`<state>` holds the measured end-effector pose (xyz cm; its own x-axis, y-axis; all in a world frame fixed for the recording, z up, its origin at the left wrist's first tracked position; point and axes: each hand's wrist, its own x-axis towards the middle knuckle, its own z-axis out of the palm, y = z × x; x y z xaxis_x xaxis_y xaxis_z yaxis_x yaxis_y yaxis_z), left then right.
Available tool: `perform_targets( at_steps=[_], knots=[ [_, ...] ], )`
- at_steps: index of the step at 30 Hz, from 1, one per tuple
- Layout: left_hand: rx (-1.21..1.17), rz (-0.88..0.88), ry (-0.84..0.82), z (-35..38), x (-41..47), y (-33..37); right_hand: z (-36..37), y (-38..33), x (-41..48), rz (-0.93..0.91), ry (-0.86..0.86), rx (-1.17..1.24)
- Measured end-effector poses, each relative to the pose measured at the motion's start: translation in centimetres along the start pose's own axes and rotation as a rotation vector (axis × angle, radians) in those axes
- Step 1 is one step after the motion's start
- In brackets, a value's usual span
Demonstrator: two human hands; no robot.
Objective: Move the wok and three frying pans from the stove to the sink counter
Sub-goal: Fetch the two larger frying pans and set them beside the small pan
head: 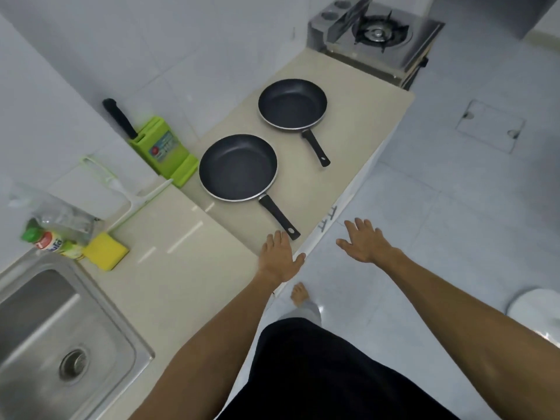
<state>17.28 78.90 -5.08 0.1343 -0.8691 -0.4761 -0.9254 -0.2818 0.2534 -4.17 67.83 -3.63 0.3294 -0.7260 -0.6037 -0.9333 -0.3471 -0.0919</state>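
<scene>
Two black non-stick frying pans lie on the beige counter (188, 268), well apart from the gas stove (375, 37) that stands at the far end of it. The nearer frying pan (238, 167) sits just beside a green knife block (165, 150), which holds one black-handled knife (119, 118); its handle (278, 217) points toward the counter's front edge. The farther frying pan (292, 104) lies between the nearer one and the stove, its handle (315, 147) angled the same way. The two pans do not touch. The stove's burner grate is bare, and no wok or third pan shows in the view.

The left hand (280, 257) hovers flat over the counter edge, fingers spread and empty, its fingertips just beside the end of the nearer pan's handle; whether they touch it cannot be told. The right hand (363, 242) is also spread and empty, palm down, out over the tiled floor (439, 213) beyond the counter.

At the near left a steel sink (60, 334) is set into the counter. Beside it lie a yellow sponge (104, 251) and a green-capped bottle (50, 241), and a white squeegee (136, 201) leans along the wall
</scene>
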Motion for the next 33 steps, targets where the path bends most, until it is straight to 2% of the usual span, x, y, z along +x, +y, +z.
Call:
perform_targets(
  at_steps=[10,14,19,23,26,29,33],
  knots=[
    [-0.236,-0.297,0.046,-2.0,7.9,0.5,-7.1,0.1,11.3,-0.086,0.004,-0.038],
    [-0.362,-0.379,0.043,-1.9,9.7,0.3,-8.6,-1.2,14.9,-0.178,0.010,-0.077],
    [-0.614,-0.542,0.091,-1.6,11.7,1.4,-10.9,-1.9,19.3,-0.235,0.200,-0.085],
    [-0.944,-0.713,0.235,-1.5,13.3,2.8,-12.9,-1.9,23.2,-0.326,0.231,-0.089],
    [-1.102,-0.895,0.300,-1.5,14.9,3.5,-13.8,-1.5,26.4,-0.297,0.229,0.014],
    [-1.252,-1.072,0.344,-1.3,16.9,3.7,-14.4,-1.5,29.8,-0.187,0.209,0.219],
    [-1.334,-1.160,0.355,-0.8,18.2,4.1,-14.9,-0.9,33.1,-0.063,0.073,0.447]
  ],
)
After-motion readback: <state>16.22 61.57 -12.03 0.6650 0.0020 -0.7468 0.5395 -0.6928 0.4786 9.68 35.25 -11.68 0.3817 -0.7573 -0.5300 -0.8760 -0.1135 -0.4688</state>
